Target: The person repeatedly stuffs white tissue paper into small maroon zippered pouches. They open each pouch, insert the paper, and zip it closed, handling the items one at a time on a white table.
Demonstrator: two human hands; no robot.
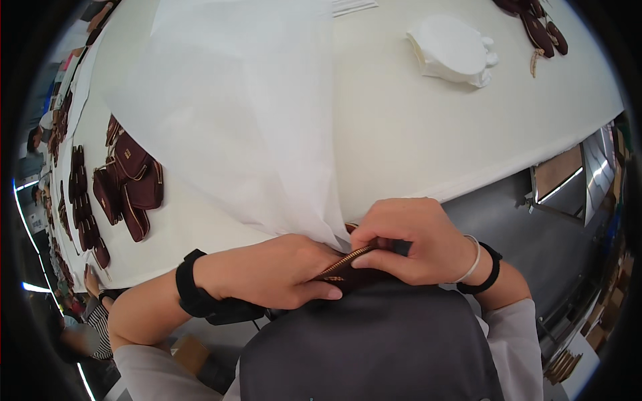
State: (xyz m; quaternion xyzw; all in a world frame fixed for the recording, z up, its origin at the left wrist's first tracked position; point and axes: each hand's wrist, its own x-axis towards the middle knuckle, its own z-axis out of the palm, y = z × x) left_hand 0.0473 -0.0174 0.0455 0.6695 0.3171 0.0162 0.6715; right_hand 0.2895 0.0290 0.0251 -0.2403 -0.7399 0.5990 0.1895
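At the table's near edge I hold a dark maroon zip pouch [356, 275] with a gold-toothed zipper. My left hand [287, 271] grips its left side, thumb on the front face, the other fingers hidden behind or inside it. With thumb and fingers, my right hand [411, 244] pinches the pouch's upper right edge by the zipper. A big sheet of thin white paper [247, 113] spreads over the table and narrows to a gathered corner at the pouch's mouth, beside my left fingers. Whether that corner lies inside the pouch, I cannot tell.
Several maroon pouches [130, 164] are piled on the white table [401, 154] at the left, with more in rows beyond. Others [538, 30] lie at the far right. A crumpled white bundle [455, 50] sits at the back right. A co-worker's striped sleeve [101, 332] shows at the lower left.
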